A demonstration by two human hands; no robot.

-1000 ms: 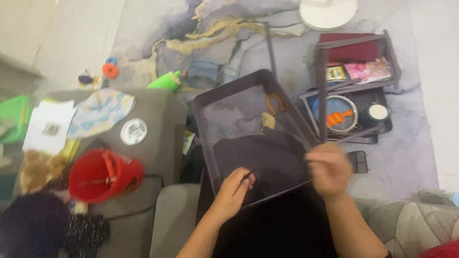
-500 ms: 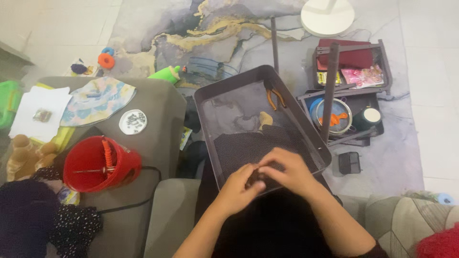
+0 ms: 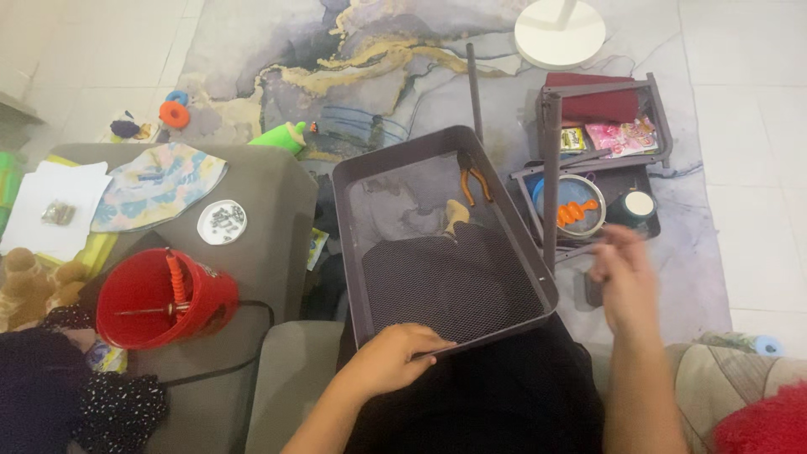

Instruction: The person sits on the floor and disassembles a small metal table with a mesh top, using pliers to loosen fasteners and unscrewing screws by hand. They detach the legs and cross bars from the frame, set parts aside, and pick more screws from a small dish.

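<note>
Head view, nearest: the person sits with a dark lap under the work; the left hand (image 3: 388, 360) lies on the near rim of the grey mesh tray (image 3: 351, 244), fingers curled over the edge, so its grip is pressed onto that rim.
Right hand: the right hand (image 3: 624, 279) hangs in the air off the tray's right side, blurred; whether its fingers are spread or closed cannot be told, and it holds nothing that shows.
Tray position: it rests tilted on the lap, near edge low, far edge lifted toward the rug (image 3: 277, 50).
Handling: judged from its thin walls and see-through mesh floor, the tray is probably stiff metal, light for its bulk, awkward rather than heavy; one hand on one rim would likely let it swing.
Where to hold: the rolled rim on the two long sides looks the safest hold; the mesh floor may flex and catch fingertips.
Loose load: orange-handled pliers (image 3: 472, 178) and a small tan piece (image 3: 455, 215) lie inside near the far end and could slide when it tips.
Left side: a red bucket (image 3: 160, 296) and a small white dish of dark hardware (image 3: 221, 222) sit on the grey cushion, near the tray's left wall.
Right side: an upright grey post (image 3: 551, 181) stands just beside the right wall, with a second loaded tray (image 3: 588, 189) behind it.
Open room: the freest space is the rug beyond the far edge, up to a white round base (image 3: 559, 32).
</note>
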